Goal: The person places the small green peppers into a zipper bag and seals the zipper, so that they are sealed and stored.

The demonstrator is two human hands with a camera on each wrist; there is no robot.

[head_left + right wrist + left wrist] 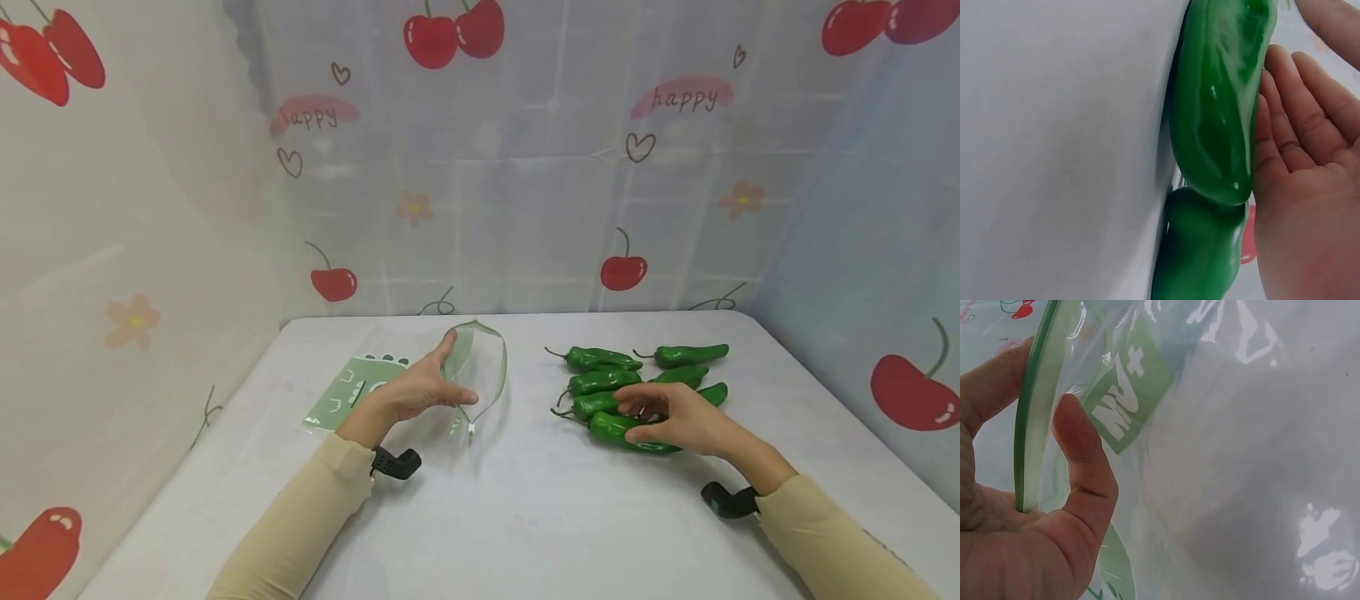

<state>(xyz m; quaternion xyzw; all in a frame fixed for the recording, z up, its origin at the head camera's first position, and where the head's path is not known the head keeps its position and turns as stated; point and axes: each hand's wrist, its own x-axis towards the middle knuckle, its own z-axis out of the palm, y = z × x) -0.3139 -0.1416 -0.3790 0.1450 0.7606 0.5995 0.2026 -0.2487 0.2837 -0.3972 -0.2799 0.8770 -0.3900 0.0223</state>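
Note:
My left hand holds a clear zip bag with a green printed design by its rim. The bag's mouth gapes to the right, a white slider at its near corner. In the left wrist view the green zip edge runs between the thumb and the other fingers. My right hand, fingers loosely bent, hovers over the nearest of several green peppers. In the right wrist view a glossy pepper lies right beside the fingers, and another pepper shows its end below.
More green peppers lie behind in two loose columns, stems to the left, on the white table. A curtain printed with cherries hangs behind and on both sides. Each wrist wears a black camera mount.

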